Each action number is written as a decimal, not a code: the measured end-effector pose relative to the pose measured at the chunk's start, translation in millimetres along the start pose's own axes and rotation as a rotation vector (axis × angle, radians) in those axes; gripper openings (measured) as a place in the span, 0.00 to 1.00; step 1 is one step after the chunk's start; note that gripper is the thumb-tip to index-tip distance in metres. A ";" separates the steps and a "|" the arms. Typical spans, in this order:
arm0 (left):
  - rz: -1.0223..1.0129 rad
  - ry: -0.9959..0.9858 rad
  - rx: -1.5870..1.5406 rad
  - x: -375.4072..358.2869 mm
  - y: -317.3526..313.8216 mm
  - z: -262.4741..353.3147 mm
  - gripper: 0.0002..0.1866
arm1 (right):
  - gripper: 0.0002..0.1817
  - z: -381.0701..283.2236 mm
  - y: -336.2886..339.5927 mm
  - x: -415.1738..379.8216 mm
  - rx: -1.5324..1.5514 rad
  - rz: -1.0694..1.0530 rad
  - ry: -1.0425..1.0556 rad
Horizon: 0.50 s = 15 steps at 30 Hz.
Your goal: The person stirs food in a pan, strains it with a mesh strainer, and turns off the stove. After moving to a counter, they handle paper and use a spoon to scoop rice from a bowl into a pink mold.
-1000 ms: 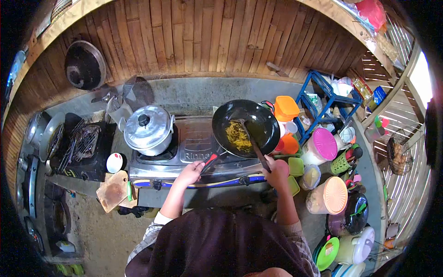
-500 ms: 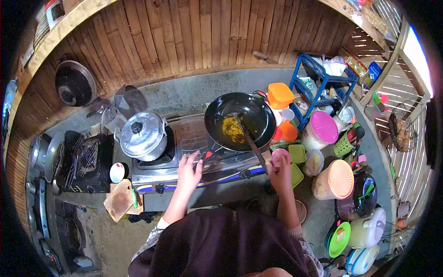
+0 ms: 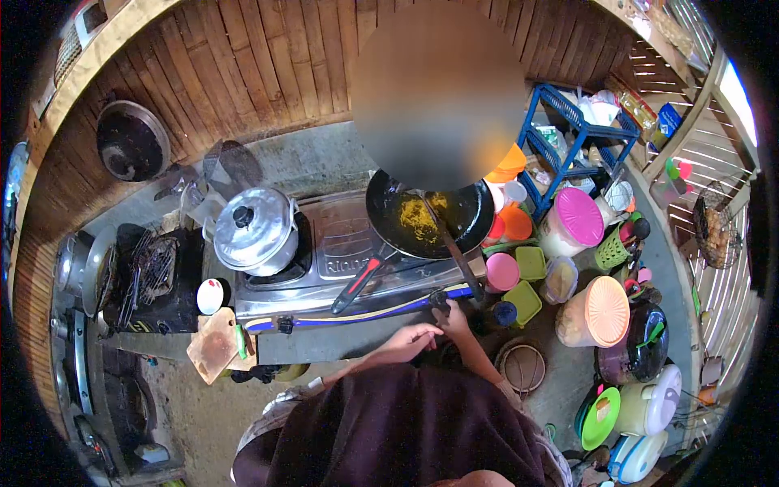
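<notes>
Wok [image 3: 473, 217] sits right of centre on stove [image 3: 339, 231], spatula [image 3: 456, 253] leaning over its rim, presumably for handy reach; right hand [image 3: 457, 321] below, at control knob [image 3: 438, 299], grip unclear; left hand [image 3: 410, 342] alongside, loosely open.

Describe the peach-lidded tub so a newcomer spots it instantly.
Start at the stove, then go right to the crowded counter. The tub stands between the magenta-lidded container and the lilac-lidded one. Unlike theirs, its lid is peach, with ribs fanning from the centre.

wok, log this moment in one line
wok on stove; yellow food inside; utensil in wok; right hand at knob; left hand near right
</notes>
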<state>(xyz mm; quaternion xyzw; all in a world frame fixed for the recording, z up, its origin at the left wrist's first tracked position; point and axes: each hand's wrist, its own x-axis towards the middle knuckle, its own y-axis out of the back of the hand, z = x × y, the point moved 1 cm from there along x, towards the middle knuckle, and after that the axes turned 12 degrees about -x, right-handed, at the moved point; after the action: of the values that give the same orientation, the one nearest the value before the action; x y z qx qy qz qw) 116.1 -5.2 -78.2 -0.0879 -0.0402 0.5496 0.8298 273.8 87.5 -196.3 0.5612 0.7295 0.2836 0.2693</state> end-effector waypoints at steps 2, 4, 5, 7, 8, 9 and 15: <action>-0.024 0.042 0.010 -0.7 -3.7 -7.5 0.12 | 0.34 2.6 -2.5 6.4 -0.016 -0.024 -0.077; -0.080 -0.030 0.006 -1.2 -5.6 -16.0 0.13 | 0.30 6.6 -11.1 13.4 -0.033 0.059 -0.078; -0.095 -0.076 0.065 -2.2 -4.1 -19.8 0.15 | 0.27 10.0 -11.5 13.9 -0.169 0.148 0.042; -0.095 -0.065 0.050 -3.5 -5.7 -21.7 0.15 | 0.26 18.5 -18.5 17.9 -0.170 0.130 0.001; -0.096 -0.057 0.034 -1.7 -5.4 -22.5 0.15 | 0.25 22.2 -21.5 22.0 -0.172 0.114 -0.038; -0.126 -0.072 0.055 0.7 -5.1 -18.5 0.16 | 0.24 19.6 -24.2 21.7 -0.211 0.128 -0.056; -0.322 -0.055 0.052 4.5 -12.2 -14.1 0.16 | 0.22 -2.2 -9.1 12.5 0.012 -0.038 -0.247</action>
<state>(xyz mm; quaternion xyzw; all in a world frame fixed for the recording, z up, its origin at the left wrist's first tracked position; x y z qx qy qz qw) 131.2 -7.2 -89.9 -0.0436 -0.0622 0.4126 0.9077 263.4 97.5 -202.1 0.5796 0.7028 0.2027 0.3591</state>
